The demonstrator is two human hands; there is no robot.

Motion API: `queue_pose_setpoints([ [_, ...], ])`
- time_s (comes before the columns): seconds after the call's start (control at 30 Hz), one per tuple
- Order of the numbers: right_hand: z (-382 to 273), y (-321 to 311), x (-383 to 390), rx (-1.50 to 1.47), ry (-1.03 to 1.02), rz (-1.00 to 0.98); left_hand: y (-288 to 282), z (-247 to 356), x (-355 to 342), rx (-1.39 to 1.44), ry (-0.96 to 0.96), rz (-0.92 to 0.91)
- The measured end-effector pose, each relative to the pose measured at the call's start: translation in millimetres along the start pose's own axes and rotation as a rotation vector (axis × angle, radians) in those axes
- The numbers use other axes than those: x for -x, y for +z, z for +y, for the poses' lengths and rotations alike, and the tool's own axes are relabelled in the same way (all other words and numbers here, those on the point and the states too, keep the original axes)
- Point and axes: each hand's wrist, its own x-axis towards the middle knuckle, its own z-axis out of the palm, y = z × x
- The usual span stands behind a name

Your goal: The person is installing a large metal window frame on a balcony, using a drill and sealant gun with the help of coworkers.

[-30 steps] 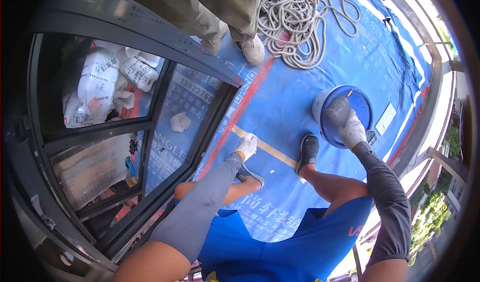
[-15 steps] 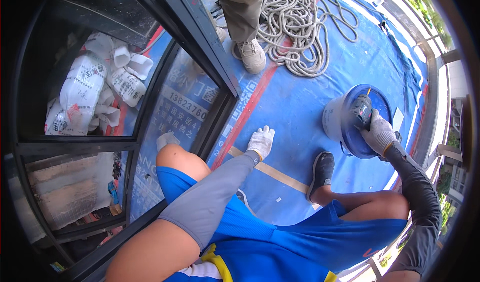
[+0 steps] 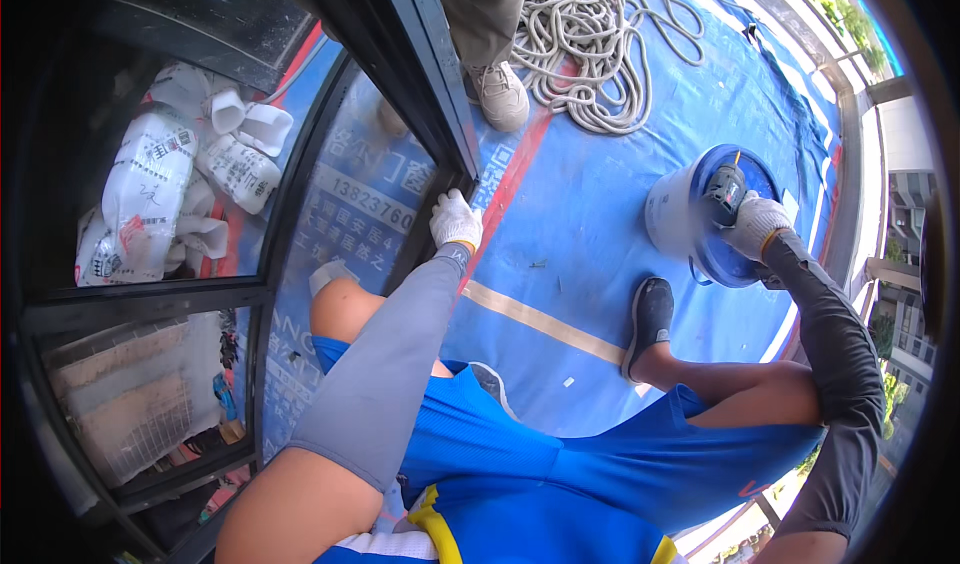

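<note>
Right hand [image 3: 757,228], white-gloved, held a dark, stubby cordless drill [image 3: 724,198], its slender yellowish bit [image 3: 738,158] pointing far; over or inside the pale bucket [image 3: 668,220] at right, I couldn't tell. Left hand [image 3: 456,220] curled against the black window frame [image 3: 425,79] at left, its grip unclear.

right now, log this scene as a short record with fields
left hand: gloved, curled at the edge of the dark glazed frame; firmness of grip unclear
right hand: gloved, around the cordless drill
bucket: pale wall, blue top, behind the drill in this view
rope: loose grey pile
co-worker: beige shoe beside the rope
floor: blue printed sheeting, red stripe
</note>
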Motion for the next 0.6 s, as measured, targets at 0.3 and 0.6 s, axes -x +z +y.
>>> queue_pose_setpoints([
  [0.3, 5, 7, -8, -0.067, 0.012, 0.012, 12, -35, -21, 0.053, 0.230, -0.223],
  [0.6, -3, -2, -7, -0.075, -0.011, -0.015, 5, -42, -24, 0.068, 0.199, -0.334],
])
